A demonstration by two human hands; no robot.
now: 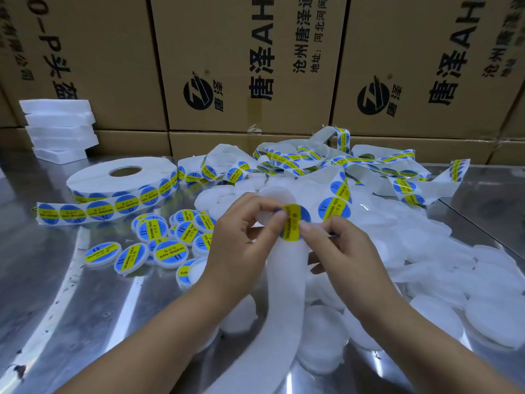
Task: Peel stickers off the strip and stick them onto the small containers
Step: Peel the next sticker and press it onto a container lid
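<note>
sticker (294, 221): round, blue with a yellow band, at the strip's top
strip (284, 282): bare white backing, hanging down
labelled containers (167, 253): clustered left
plain containers (434, 251): white heap, right

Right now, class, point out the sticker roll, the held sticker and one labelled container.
sticker roll (91, 177): head view, its white top.
held sticker (294, 220): head view, its yellow band.
labelled container (169, 250): head view, label's middle.

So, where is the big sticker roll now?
Head view: the sticker roll lies flat on the metal table, left of the left hand, behind the labelled containers.
</note>
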